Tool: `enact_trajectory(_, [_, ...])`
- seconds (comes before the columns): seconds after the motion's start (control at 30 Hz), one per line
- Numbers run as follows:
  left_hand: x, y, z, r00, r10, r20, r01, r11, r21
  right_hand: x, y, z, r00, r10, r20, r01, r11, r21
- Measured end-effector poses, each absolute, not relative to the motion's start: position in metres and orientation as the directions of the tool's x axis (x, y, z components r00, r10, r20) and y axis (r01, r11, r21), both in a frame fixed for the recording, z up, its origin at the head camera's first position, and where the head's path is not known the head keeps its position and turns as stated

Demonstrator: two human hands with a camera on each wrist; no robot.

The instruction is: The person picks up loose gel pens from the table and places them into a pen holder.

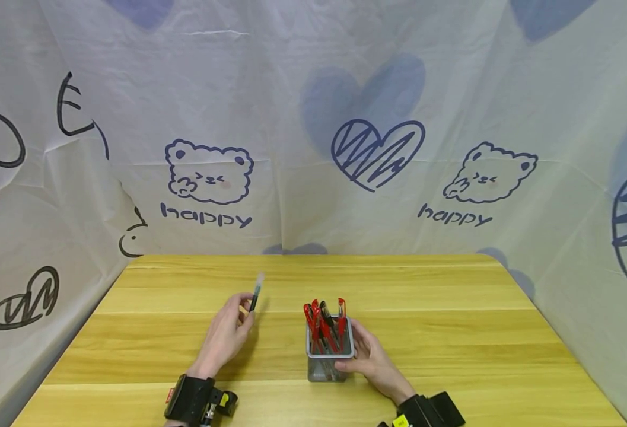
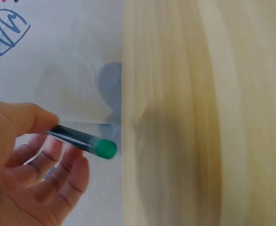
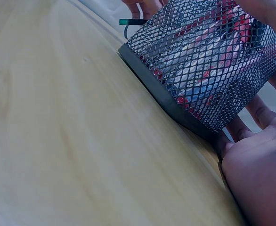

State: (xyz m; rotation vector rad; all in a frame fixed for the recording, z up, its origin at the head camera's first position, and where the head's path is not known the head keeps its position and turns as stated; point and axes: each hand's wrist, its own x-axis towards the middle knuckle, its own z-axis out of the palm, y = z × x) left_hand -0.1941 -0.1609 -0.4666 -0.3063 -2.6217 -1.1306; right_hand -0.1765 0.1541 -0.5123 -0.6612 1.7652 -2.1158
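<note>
My left hand (image 1: 225, 335) pinches a pen (image 1: 257, 290) between thumb and fingers, above the left middle of the table. The pen has a dark barrel and a clear upper part that points up and away. Its green end (image 2: 106, 149) faces the camera in the left wrist view. With my right hand (image 1: 371, 360) I grip a black mesh pen holder (image 1: 326, 370) from its right side, thumb at the near side and fingers behind. Several red pens (image 1: 341, 323) and a black pen (image 1: 326, 314) stand in it, tops above the rim.
The pen holder's base is at the wooden tabletop (image 1: 441, 314). Behind and beside the table hangs a pale cloth (image 1: 292, 178) with hearts and bear drawings. A black strap with a device (image 1: 198, 400) is on the left wrist, another strap (image 1: 430, 410) on the right.
</note>
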Motion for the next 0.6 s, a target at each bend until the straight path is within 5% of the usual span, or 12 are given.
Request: enact_trajectory(0.6, [-0.1971, -0.1562, -0.4601, -0.871, -0.047, 0.489, 0.393, 0.529, 0.752, -0.1767, 0.1537, -0.5126, -0.847, -0.509, 0.151, -0.060, -0.191, -0.980])
